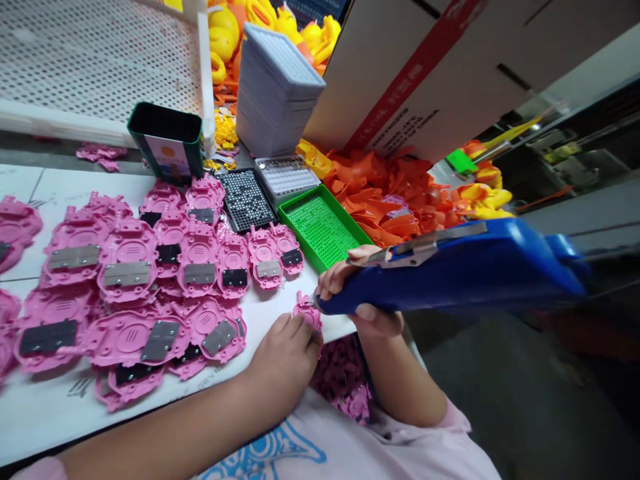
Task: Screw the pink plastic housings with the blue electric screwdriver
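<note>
Pink moulded-plastic casing (307, 308) located at the near right edge of the white worktop (273, 317). Left hand (285, 357): fingers curled closed on it. Right hand (384, 321): wrapped round a blue elongated tool (445, 277), tip at the casing. Step judged: tip being applied; next move calls for steady casing, aligned tip

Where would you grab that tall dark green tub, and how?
I'd come from above and pinch the near wall of the tub at its rim, one finger inside: the top is open, while pink parts crowd its foot and the white crate stands close behind.
</note>
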{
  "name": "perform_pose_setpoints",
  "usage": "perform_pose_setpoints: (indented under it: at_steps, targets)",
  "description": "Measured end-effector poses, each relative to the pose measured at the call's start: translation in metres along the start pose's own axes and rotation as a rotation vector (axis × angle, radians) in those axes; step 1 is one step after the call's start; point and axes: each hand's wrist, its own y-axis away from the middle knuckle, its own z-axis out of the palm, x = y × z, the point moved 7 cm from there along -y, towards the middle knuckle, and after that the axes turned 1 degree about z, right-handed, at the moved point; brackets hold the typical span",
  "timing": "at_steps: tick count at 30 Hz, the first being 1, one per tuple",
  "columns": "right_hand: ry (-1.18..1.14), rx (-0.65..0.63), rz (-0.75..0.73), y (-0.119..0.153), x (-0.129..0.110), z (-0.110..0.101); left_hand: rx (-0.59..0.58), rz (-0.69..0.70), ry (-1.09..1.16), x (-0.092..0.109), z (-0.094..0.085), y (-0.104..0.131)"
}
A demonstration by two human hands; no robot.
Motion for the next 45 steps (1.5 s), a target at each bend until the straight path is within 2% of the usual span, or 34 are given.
perform_pose_setpoints:
  at_steps: [2, 5, 8, 10, 13, 15, 18, 20, 22, 27, 32, 39, 42, 45]
  targets:
    - [-0.013, 0.014, 0.033, 0.000, 0.001, -0.004, 0.035, 0.026, -0.012, 0.000, -0.001, 0.001]
    - [-0.083, 0.100, 0.065, -0.001, -0.005, -0.017, 0.049, 0.033, -0.037, 0.002, -0.001, 0.002]
    - [-0.080, 0.221, 0.013, -0.004, -0.023, -0.035, -0.014, 0.032, 0.010, 0.008, 0.002, 0.002]
    - [-0.025, 0.278, -0.026, -0.008, -0.035, -0.047, -0.055, 0.080, 0.088, 0.016, 0.002, 0.001]
    - [0.009, 0.349, -0.050, -0.016, -0.042, -0.066, 0.025, 0.138, 0.099, 0.020, -0.014, -0.003]
    - [0.004, 0.408, -0.067, -0.022, -0.041, -0.077, 0.141, 0.048, -0.021, 0.010, -0.032, -0.007]
    - [0.032, 0.498, -0.103, -0.031, -0.034, -0.091, 0.222, -0.242, -0.250, -0.020, -0.059, -0.013]
    - [0.060, 0.562, -0.115, -0.037, -0.027, -0.100, 0.201, -0.392, -0.363, -0.036, -0.071, -0.016]
    - [0.078, 0.626, -0.116, -0.042, -0.018, -0.108, 0.145, -0.481, -0.427, -0.047, -0.078, -0.020]
    - [0.089, 0.707, -0.112, -0.049, -0.004, -0.126, 0.041, -0.561, -0.435, -0.060, -0.081, -0.026]
    - [0.109, 0.708, -0.100, -0.049, 0.002, -0.135, 0.021, -0.560, -0.421, -0.061, -0.078, -0.027]
    - [0.083, 0.673, -0.088, -0.047, 0.009, -0.135, 0.108, -0.502, -0.435, -0.055, -0.083, -0.025]
    - [0.076, 0.659, -0.087, -0.047, 0.007, -0.133, 0.171, -0.424, -0.437, -0.044, -0.083, -0.024]
    - [0.069, 0.635, -0.077, -0.049, 0.007, -0.132, 0.232, -0.309, -0.392, -0.024, -0.077, -0.020]
